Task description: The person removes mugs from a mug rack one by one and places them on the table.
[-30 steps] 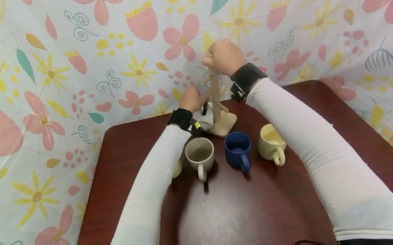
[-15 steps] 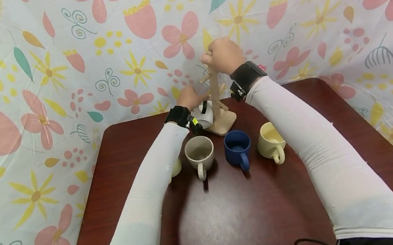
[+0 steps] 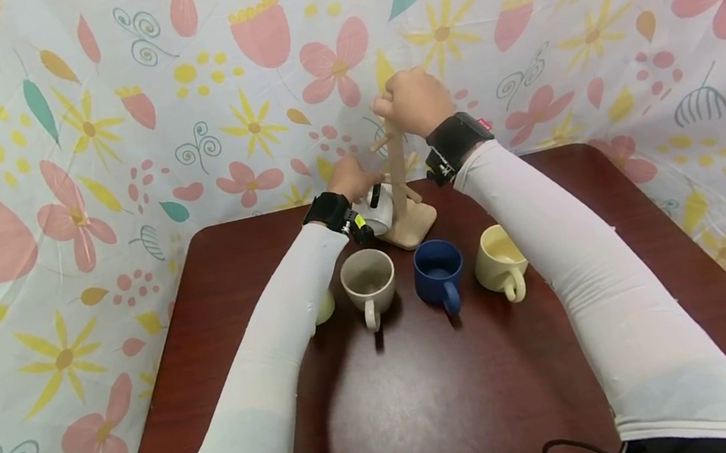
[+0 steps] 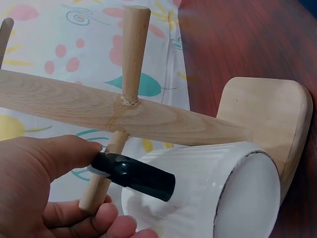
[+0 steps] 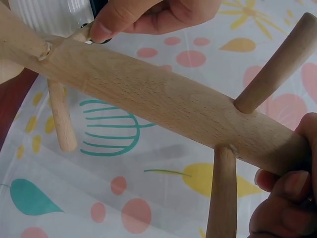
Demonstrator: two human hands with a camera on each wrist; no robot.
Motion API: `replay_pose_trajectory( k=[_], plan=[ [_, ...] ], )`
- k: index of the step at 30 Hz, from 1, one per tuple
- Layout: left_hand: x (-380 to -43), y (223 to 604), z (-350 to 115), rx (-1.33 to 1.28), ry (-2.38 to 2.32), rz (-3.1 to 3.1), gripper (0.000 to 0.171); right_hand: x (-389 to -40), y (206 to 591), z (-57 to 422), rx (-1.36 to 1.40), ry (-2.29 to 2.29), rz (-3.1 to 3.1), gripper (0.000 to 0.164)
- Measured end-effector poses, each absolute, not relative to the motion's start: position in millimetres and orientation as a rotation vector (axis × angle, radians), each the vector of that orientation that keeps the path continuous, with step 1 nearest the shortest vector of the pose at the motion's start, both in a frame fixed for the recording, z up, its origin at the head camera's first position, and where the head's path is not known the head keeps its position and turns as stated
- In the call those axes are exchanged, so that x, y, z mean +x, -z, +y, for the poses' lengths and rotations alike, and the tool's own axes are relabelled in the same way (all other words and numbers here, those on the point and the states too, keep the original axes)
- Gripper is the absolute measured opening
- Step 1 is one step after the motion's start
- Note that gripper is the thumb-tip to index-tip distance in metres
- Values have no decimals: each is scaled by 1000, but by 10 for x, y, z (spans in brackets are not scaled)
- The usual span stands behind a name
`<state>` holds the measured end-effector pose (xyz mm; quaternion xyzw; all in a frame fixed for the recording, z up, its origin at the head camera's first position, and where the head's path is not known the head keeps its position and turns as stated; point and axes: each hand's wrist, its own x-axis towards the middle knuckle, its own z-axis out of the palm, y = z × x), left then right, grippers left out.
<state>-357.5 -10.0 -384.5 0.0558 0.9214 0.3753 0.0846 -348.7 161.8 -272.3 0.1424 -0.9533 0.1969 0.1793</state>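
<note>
A white ribbed mug [image 4: 193, 193] with a black handle [image 4: 143, 178] hangs tilted on a low peg [image 4: 96, 191] of the wooden mug tree [image 3: 398, 168]. My left hand [image 3: 351, 180] pinches the handle, with the thumb on top of it and the other fingers around the peg's end. Up at the top of the post my right hand [image 3: 417, 102] grips the wood. In the right wrist view the post [image 5: 143, 94] slants across, its upper pegs bare, and the left thumb and fingers show at the lower peg.
In front of the tree stand a beige mug [image 3: 368, 283], a blue mug [image 3: 438, 270] and a yellow mug [image 3: 501, 263], handles toward me. A pale yellow-green mug [image 3: 326, 309] is mostly hidden by my left forearm. Behind the brown table [image 3: 414, 403] hangs a flowered cloth [image 3: 196, 111].
My left hand has drawn slightly left, its forefinger no longer stretched along the peg; it stays at the white mug's handle. The right hand keeps its grip on the post.
</note>
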Motion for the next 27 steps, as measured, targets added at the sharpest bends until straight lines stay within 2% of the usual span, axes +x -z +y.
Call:
replay_pose_trajectory(
  k=[5, 13, 27],
  plan=[
    [-3517, 3789, -97, 194, -1103, 2771, 34, -3500, 2723, 1617, 387, -539, -2690, 34],
    [-3420, 3759, -126, 195, -1227, 2764, 25, -3478, 2723, 1599, 389, -551, -2686, 34],
    [-3634, 3830, -181, 171, -1202, 2711, 43, -3475, 2719, 1588, 391, -562, -2689, 35]
  ],
)
